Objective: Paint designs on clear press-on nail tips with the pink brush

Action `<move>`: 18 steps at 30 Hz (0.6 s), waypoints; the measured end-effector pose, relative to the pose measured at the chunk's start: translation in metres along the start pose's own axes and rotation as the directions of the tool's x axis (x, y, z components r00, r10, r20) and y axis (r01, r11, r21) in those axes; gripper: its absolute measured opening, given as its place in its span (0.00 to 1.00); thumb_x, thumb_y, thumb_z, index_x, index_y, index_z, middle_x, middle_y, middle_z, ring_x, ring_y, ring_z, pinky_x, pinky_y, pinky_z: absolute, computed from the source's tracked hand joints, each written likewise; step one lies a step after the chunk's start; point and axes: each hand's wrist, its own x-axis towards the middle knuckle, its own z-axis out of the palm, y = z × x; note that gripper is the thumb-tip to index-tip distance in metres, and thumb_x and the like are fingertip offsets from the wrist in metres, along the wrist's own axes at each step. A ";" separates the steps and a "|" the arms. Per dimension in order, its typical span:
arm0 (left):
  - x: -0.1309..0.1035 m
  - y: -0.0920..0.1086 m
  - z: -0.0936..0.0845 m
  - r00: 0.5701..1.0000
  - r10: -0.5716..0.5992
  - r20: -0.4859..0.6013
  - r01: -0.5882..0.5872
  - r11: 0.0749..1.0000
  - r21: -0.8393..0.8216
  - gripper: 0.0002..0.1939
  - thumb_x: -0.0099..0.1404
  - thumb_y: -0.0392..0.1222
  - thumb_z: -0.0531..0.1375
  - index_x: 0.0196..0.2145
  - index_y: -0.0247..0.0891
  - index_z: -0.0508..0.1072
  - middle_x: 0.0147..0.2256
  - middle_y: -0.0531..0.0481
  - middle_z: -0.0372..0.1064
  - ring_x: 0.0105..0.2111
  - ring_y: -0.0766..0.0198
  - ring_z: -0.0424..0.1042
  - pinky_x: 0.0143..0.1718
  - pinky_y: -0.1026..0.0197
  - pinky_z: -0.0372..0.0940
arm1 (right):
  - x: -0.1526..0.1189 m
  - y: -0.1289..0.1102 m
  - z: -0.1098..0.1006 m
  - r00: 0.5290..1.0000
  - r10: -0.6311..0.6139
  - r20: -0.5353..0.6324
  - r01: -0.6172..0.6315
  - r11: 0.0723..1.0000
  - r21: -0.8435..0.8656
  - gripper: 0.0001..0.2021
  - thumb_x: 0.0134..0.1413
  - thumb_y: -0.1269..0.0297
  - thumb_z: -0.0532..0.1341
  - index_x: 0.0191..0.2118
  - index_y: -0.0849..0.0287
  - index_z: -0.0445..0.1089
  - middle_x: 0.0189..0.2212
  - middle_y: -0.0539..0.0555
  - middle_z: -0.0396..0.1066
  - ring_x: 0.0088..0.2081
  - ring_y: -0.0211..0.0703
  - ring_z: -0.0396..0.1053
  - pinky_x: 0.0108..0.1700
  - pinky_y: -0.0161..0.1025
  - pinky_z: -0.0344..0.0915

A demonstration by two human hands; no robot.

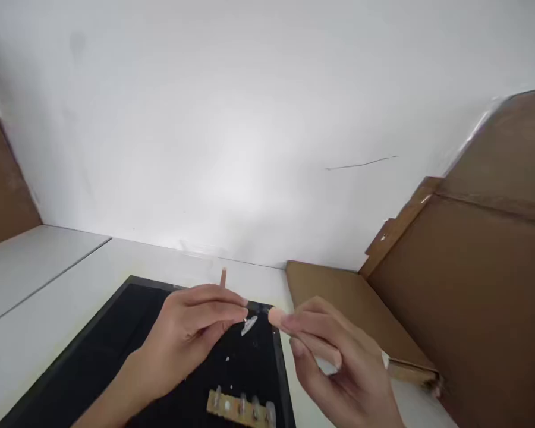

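My left hand (200, 327) is closed in a pinch above a black mat (129, 333). A thin pinkish stick (223, 277) sticks up from behind its fingers. Beside its fingertips is a small white piece (249, 325), seemingly pinched there by a thin part. To the right, my right hand (334, 356) is wrapped round a pale pinkish rod (316, 346) with a rounded tip that points toward the white piece. The rod and the piece are apart.
A tan strip (238, 409) with several small clear parts lies at the mat's near edge. White crumbs dot the mat. Cardboard (348, 303) lies at the right, beside a tall cardboard wall (481, 285). A white wall (232, 119) stands behind the white table (40, 279).
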 end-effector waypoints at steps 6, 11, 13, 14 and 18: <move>-0.001 -0.003 -0.001 0.997 -0.059 -0.049 0.060 0.998 0.019 0.11 0.58 0.21 0.61 0.32 0.33 0.79 0.33 0.46 0.78 0.31 0.69 0.78 0.35 0.76 0.71 | 0.004 -0.006 -0.004 0.997 0.021 -0.079 -0.013 0.996 0.093 0.14 0.55 0.80 0.55 0.43 0.57 0.67 0.24 0.49 0.66 0.25 0.36 0.63 0.24 0.33 0.61; 0.003 -0.003 -0.002 0.997 -0.054 -0.052 0.055 0.998 0.008 0.11 0.59 0.21 0.61 0.33 0.33 0.79 0.33 0.46 0.78 0.32 0.68 0.78 0.36 0.75 0.71 | 0.010 -0.017 0.000 1.000 0.014 -0.005 -0.013 0.979 0.205 0.12 0.53 0.79 0.55 0.39 0.56 0.68 0.21 0.47 0.62 0.22 0.35 0.62 0.22 0.32 0.57; 0.004 -0.003 -0.001 0.998 -0.052 -0.048 0.052 0.999 0.004 0.11 0.59 0.22 0.61 0.34 0.34 0.78 0.33 0.47 0.78 0.32 0.69 0.78 0.36 0.75 0.70 | 0.012 -0.019 0.002 1.000 0.009 0.010 -0.011 0.977 0.213 0.13 0.51 0.80 0.54 0.38 0.56 0.68 0.21 0.47 0.62 0.22 0.35 0.62 0.21 0.31 0.57; 0.004 -0.003 -0.001 0.998 -0.048 -0.046 0.048 0.999 0.005 0.11 0.59 0.21 0.61 0.34 0.34 0.78 0.33 0.47 0.78 0.32 0.69 0.77 0.36 0.74 0.70 | 0.012 -0.019 0.003 1.000 0.007 0.012 -0.009 0.978 0.206 0.14 0.50 0.81 0.53 0.38 0.56 0.67 0.21 0.47 0.62 0.22 0.35 0.62 0.21 0.31 0.57; 0.002 -0.001 0.001 0.999 -0.020 -0.047 0.021 1.000 0.017 0.11 0.59 0.22 0.61 0.34 0.34 0.78 0.32 0.47 0.78 0.31 0.68 0.76 0.35 0.72 0.71 | 0.011 -0.016 0.005 1.000 0.002 -0.001 -0.001 0.988 0.158 0.16 0.49 0.82 0.53 0.39 0.56 0.68 0.21 0.48 0.64 0.22 0.35 0.63 0.21 0.31 0.58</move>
